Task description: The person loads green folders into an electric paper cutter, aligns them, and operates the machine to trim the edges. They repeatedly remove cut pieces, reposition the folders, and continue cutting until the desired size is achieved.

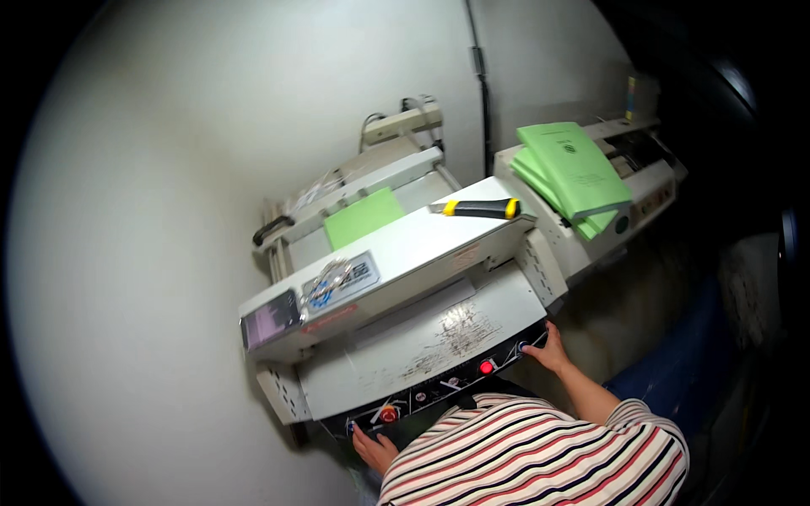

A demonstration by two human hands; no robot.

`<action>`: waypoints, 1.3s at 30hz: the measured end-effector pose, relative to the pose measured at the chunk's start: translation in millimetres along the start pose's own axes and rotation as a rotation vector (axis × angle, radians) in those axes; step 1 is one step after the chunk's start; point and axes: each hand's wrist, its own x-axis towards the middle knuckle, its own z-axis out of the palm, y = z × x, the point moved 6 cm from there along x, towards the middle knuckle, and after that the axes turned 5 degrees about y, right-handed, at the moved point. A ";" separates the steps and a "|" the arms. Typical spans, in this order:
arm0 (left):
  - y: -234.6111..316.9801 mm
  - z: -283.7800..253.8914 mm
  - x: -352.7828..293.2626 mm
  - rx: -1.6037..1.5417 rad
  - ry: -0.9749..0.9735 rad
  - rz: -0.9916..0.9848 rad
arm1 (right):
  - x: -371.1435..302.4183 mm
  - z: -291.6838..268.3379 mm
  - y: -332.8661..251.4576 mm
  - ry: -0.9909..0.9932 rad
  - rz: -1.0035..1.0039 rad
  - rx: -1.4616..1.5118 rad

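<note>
A large white paper cutter stands in front of me, with a scuffed grey front table. Along its near edge runs a black control panel with a lit red button and an orange-red knob. My left hand is at the panel's left end, fingers spread, one tip at a small button. At the right end, my right hand has its thumb on a blue button and its other fingers apart by the panel's corner. A light green booklet or paper stack lies behind the cutter's white crossbeam.
On the crossbeam lie a black-and-yellow utility knife and a tangled pale cord, near a dark display. Several green booklets are stacked on a second machine at right. A power strip is behind, near the wall.
</note>
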 end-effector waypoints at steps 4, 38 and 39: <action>-7.1 0.6 3.0 0.177 -0.019 0.013 | 6.0 4.7 4.2 -0.041 0.043 -0.005; -13.3 3.6 2.8 0.164 -0.181 -0.039 | 16.8 13.3 5.1 -0.042 0.014 -0.012; -18.3 2.9 2.1 0.169 -0.159 -0.046 | 19.4 20.1 4.8 -0.054 -0.014 -0.006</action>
